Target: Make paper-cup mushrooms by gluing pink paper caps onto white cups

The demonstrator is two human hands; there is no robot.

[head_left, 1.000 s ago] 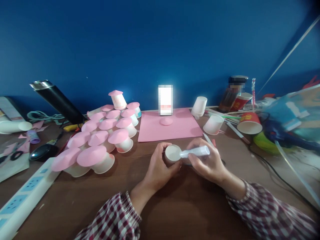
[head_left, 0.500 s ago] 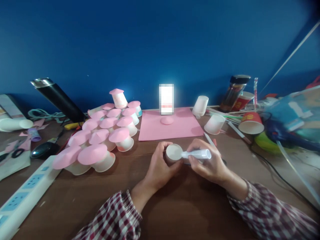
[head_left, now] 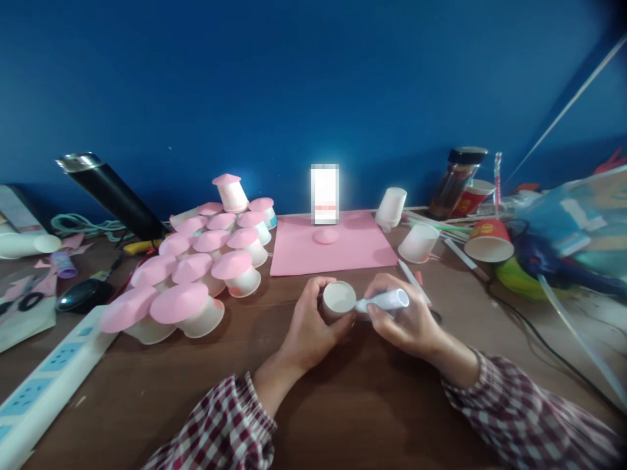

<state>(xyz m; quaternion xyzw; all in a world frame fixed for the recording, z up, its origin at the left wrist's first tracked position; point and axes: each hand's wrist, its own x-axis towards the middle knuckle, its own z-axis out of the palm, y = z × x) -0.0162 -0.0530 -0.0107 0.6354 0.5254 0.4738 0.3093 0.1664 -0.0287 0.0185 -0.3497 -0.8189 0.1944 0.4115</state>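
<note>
My left hand (head_left: 313,326) wraps round a small white paper cup (head_left: 339,297), whose round end faces up toward me. In my right hand (head_left: 404,320) is a white marker pen (head_left: 389,300), gripped between thumb and fingers. Its tip end is at the right side of the cup; whether it touches is hard to make out. Behind my hands lies pink paper (head_left: 294,251) with a pink paper cone (head_left: 326,235) on it. At the left stand several small cups topped with pink cones (head_left: 179,302).
A power strip (head_left: 44,378), a mouse (head_left: 84,296) and a black flask (head_left: 112,196) are at the left. White cups (head_left: 418,243), a red cup (head_left: 488,240), a lidded jar (head_left: 453,183) and a glue gun (head_left: 553,267) are at the right. A bright blurred rectangle (head_left: 324,189) stands behind the paper.
The marker has tilted slightly in my right hand, its back end now nearer to me. My left hand still holds the cup. The whole view has shifted a little.
</note>
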